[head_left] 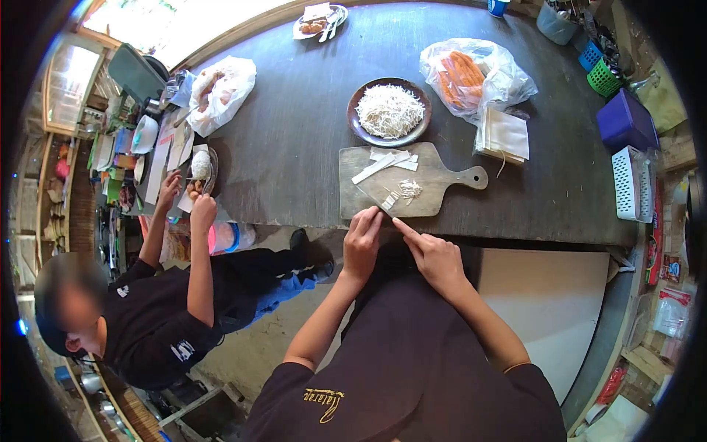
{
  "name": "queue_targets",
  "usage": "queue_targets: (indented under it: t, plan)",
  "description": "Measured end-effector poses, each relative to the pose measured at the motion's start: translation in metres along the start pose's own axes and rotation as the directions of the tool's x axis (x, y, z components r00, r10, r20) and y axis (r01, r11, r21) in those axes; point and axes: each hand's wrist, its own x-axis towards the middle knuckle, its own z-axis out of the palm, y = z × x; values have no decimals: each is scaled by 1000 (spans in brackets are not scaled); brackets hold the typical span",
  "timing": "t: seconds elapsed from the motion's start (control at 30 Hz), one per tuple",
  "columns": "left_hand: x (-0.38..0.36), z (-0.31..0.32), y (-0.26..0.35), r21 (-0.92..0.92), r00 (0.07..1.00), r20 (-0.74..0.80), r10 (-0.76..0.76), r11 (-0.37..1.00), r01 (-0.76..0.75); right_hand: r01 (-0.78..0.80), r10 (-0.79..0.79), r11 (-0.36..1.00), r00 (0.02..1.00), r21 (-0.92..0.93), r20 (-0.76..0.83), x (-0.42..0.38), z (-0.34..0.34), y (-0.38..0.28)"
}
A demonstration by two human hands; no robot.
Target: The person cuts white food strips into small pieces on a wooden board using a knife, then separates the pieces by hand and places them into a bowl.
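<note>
On the wooden cutting board (pixel 443 179) lie flat white strips (pixel 383 168), a small group of short cut pieces (pixel 390 200) and a little pile of thin white shreds (pixel 410 191). My left hand (pixel 361 241) is closed at the board's near edge, fingertips pinched beside the short pieces; what it holds is hidden. My right hand (pixel 436 259) is curled with its index finger stretched toward the left fingertips. A thin line, which looks like a knife blade, runs from that finger across the board; the handle is hidden. Behind the board stands a brown bowl of white shreds (pixel 390 112).
A plastic bag of orange food (pixel 464 77) and a stack of cream-coloured sheets (pixel 503 135) lie right of the bowl. Baskets (pixel 633 184) line the right edge. At left, a co-worker (pixel 166 317) handles food on a plate near a white bag (pixel 221 92).
</note>
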Motion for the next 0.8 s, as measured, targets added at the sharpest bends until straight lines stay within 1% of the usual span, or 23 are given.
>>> queue_targets:
  t: [0.23, 0.33, 0.53, 0.63, 0.8]
  plan:
    - [0, 1, 0, -25, 1000, -12, 2, 1000, -3, 59, -54, 996, 995, 63, -85, 9, 11, 3]
    - [1, -1, -2, -23, 1000, 8, 8, 1000, -7, 17, -17, 1000, 1000, 8, -26, 2, 2, -2]
    - [0, 1, -3, -11, 1000, 7, 18, 1000, -18, 34, -33, 999, 998, 9, -60, 2, 5, 1]
    - [-3, 2, 0, -11, 1000, 14, 15, 1000, -15, 53, -52, 999, 992, 3, -116, 6, 12, 0]
    - [-1, -2, -1, 9, 999, 18, 31, 999, -31, 33, -33, 999, 997, 2, -69, -1, 5, -1]
